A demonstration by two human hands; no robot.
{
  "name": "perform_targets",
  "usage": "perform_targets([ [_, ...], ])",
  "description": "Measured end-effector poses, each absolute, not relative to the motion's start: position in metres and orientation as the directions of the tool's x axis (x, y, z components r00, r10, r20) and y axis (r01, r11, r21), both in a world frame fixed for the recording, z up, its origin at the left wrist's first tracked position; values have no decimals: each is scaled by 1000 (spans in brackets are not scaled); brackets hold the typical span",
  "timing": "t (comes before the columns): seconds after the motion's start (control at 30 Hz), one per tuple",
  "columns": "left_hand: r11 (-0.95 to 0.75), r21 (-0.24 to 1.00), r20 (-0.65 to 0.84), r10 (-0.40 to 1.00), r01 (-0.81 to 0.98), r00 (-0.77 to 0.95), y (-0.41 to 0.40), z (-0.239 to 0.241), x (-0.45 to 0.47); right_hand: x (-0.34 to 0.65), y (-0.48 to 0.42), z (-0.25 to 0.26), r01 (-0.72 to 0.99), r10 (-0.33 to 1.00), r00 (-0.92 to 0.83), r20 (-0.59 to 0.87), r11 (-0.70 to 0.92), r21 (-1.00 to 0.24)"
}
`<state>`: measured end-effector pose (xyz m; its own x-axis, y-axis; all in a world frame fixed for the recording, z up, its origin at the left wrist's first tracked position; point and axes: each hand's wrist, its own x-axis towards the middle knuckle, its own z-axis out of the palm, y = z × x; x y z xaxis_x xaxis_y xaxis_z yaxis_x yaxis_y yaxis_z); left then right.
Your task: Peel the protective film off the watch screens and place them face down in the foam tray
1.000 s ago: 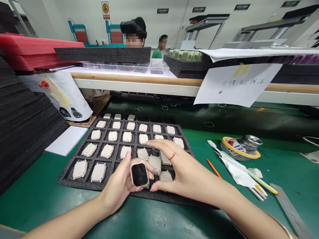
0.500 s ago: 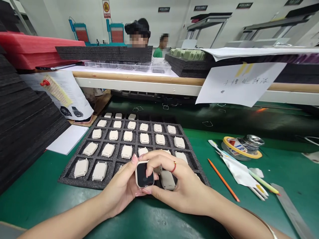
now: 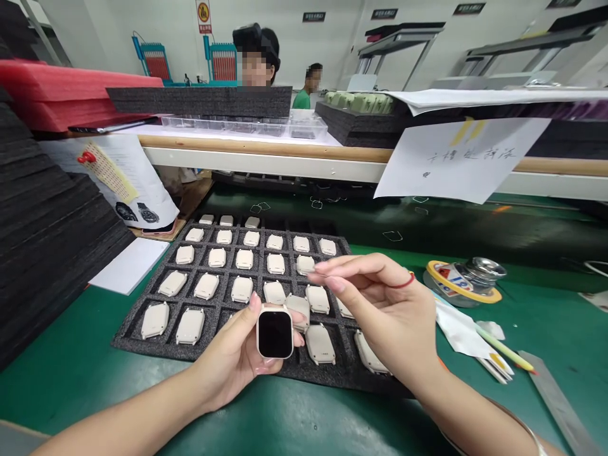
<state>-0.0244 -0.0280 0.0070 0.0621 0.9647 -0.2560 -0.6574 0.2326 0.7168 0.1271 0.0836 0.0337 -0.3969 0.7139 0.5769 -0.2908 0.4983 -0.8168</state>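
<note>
My left hand [image 3: 237,351] is closed around a smartwatch case [image 3: 275,334], its dark screen facing up and its rim pale. Just behind those fingertips is a second pale watch case [image 3: 298,309]; whether the hand also grips it I cannot tell. Raised over the tray's right side, my right hand [image 3: 384,310] has thumb and fingers pinched together. Anything between them is too thin to make out. Below both hands lies a black foam tray [image 3: 135,326], with pale watch cases [image 3: 242,289] lying back side up in its cells.
To the right are a tape roll with a metal-topped container [image 3: 463,282], a white wipe [image 3: 456,326], a pen [image 3: 503,345] and a steel ruler [image 3: 560,399]. A shelf [image 3: 266,155] crosses above the bench [image 3: 304,418]. Black foam sheets [image 3: 57,253] are stacked left. Two people are beyond.
My right hand has lifted off the watch screen and moved right and up, its fingertips now pinched. My left hand keeps the watch in nearly the same place.
</note>
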Motion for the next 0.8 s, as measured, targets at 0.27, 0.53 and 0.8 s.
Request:
perform_targets([
  [0.27, 225, 709, -237, 969, -668, 75, -27, 7, -25, 133, 88, 31, -161, 425, -467, 775, 821, -548],
  [0.53, 191, 659, -188, 978, -728, 87, -28, 5, -24, 134, 85, 39, -232, 137, -539, 831, 924, -304],
  [0.8, 214, 612, -219, 971, -762, 97, -27, 9, -23, 138, 71, 35, -296, 20, -656, 755, 913, -281],
])
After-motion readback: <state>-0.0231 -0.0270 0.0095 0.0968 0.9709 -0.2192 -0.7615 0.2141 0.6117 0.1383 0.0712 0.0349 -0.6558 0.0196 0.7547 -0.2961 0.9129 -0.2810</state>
